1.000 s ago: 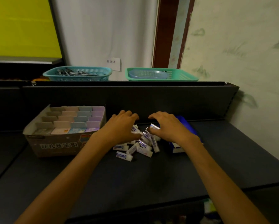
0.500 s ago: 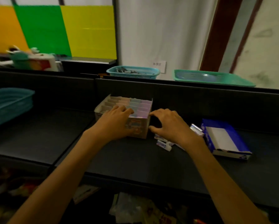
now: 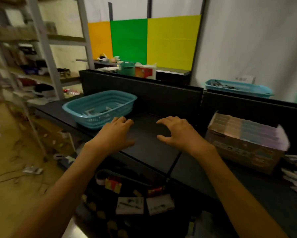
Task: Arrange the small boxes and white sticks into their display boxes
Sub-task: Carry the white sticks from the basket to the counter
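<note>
The cardboard display box with rows of pastel small boxes sits at the right on the black counter. Blurred white sticks lie at the far right edge, just past it. My left hand hovers over the counter, fingers spread, holding nothing. My right hand hovers beside it with fingers curled apart, empty, a little left of the display box. The blue display box is out of view.
A teal plastic basket stands on the counter left of my hands. A black back panel rises behind. Another teal basket sits on the ledge above. Metal shelving and floor clutter lie at the left.
The view has swung left. Both hands left the white sticks and the display box and now hover over bare counter near the teal basket.
</note>
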### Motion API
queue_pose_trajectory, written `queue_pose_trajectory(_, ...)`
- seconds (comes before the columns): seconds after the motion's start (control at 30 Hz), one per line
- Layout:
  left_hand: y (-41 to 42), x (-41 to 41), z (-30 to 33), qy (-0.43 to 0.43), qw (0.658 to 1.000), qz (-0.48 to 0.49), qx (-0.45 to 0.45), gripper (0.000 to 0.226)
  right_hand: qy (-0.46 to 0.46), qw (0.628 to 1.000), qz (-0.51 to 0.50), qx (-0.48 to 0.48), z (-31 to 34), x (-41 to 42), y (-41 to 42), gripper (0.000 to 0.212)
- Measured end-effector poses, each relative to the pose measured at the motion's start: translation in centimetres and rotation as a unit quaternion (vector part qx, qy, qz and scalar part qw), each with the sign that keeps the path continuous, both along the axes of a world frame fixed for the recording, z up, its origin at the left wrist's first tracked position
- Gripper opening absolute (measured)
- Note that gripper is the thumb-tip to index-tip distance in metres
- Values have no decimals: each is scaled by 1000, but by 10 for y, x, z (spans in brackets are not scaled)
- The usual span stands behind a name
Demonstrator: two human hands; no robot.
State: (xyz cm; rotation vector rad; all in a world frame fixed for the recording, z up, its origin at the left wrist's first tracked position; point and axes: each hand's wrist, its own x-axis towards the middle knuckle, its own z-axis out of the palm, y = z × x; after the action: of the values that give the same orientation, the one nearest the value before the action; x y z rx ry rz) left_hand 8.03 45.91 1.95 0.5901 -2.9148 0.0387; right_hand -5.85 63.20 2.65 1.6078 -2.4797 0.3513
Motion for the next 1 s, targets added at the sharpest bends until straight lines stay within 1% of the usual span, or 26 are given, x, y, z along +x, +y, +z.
queue_pose_trajectory(0.2, -114, 59, 1, 16, 999, 29, 17, 69, -13, 1000, 21, -5, -4, 40, -123, 57)
queue_pose_trajectory(0.37, -201, 74, 10, 24, 998, 51, 19, 64, -22, 999, 25, -3, -1, 52, -205, 56)
queue_pose_trajectory(0.5, -260, 63, 11, 32, 998, 52, 36, 61, -43, 999, 19, -20, 3, 44, -257, 55)
queue_pose_trajectory(0.7, -331, 14, 3, 35, 993, -4, 112, 59, -71, 997, -8, 25, -10, 9, -325, 65)
queue_pose_trajectory(0.77, -353, -9, 3, 36, 989, -26, 143, 58, -83, 996, -14, 41, -14, -8, -347, 65)
queue_pose_trajectory(0.8, -364, -21, 4, 27, 987, -35, 157, 59, -86, 995, -17, 53, -15, -17, -356, 64)
queue_pose_trajectory(0.87, -386, -44, 4, -26, 983, -45, 177, 65, -92, 992, -23, 84, -15, -32, -372, 65)
queue_pose_trajectory(0.93, -403, -61, 0, -116, 974, -43, 189, 73, -104, 988, -30, 113, -17, -44, -385, 68)
queue_pose_trajectory(1.0, -414, -74, -6, -206, 955, -44, 208, 77, -112, 984, -36, 135, -22, -55, -399, 70)
